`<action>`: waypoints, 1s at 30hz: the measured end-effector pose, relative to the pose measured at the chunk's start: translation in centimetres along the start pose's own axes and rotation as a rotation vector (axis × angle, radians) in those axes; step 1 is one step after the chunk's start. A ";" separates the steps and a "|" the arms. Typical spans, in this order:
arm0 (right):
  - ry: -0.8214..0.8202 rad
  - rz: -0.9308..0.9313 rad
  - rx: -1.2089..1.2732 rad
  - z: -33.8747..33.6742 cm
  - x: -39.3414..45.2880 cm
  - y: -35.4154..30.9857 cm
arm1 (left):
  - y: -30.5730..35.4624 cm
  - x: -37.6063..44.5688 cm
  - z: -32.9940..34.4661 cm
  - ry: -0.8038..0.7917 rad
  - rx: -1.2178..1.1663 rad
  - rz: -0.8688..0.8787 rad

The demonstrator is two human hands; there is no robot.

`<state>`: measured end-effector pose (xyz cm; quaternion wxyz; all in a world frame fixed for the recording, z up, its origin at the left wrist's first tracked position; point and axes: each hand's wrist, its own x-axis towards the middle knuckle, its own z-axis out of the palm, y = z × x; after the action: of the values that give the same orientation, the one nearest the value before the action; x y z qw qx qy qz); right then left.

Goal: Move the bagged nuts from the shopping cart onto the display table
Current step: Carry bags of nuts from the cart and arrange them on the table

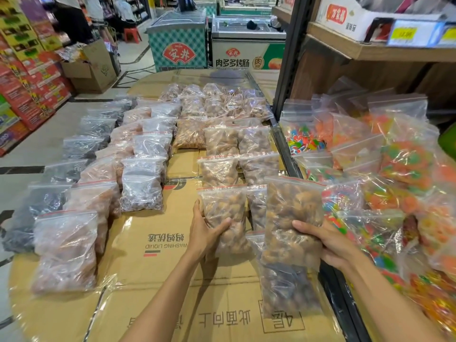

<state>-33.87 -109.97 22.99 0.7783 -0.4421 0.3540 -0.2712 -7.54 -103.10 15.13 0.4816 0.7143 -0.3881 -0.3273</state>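
My left hand (206, 230) grips the lower part of a clear zip bag of brown nuts (225, 213) that rests on the cardboard-covered display table (160, 245). My right hand (325, 244) holds a second, larger bag of nuts (293, 218) upright, just above another bag of darker nuts (288, 292) lying on the table. Several rows of bagged nuts (222, 141) and dried fruit (140, 183) cover the table further away. No shopping cart is visible.
Bags of colourful candy (394, 169) pile on the lower shelf at the right, behind a black metal shelf post (291, 70). Chest freezers (180, 40) stand beyond the table. Stacked red boxes (29, 77) and an open carton (91, 67) line the left aisle.
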 end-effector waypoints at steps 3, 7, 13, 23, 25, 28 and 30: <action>0.004 0.003 0.017 0.6 0.3 0.1 | -0.1 -1.3 0.6 0.010 -0.031 -0.010; -0.007 0.014 0.051 1.6 0.5 0.3 | -0.9 -2.5 1.4 -0.047 0.023 0.019; 0.009 0.019 0.024 2.2 0.9 0.7 | -1.6 -2.0 0.9 -0.034 0.011 0.011; -0.013 0.028 0.008 2.1 0.3 1.3 | -2.1 -2.1 0.1 -0.083 -0.037 0.023; -0.014 0.048 0.005 2.3 0.1 1.7 | -2.1 -2.7 -0.8 -0.084 -0.021 0.016; -0.006 0.083 -0.068 3.1 -0.4 2.9 | -2.8 -3.7 -3.3 -0.053 0.157 0.076; 0.013 0.131 -0.137 4.0 -0.8 4.2 | -3.7 -4.0 -5.2 -0.032 0.397 0.220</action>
<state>-30.71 -105.43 21.04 0.7598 -0.4686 0.4049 -0.1979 -4.24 -96.48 13.69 0.3579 0.7433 -0.5281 -0.2014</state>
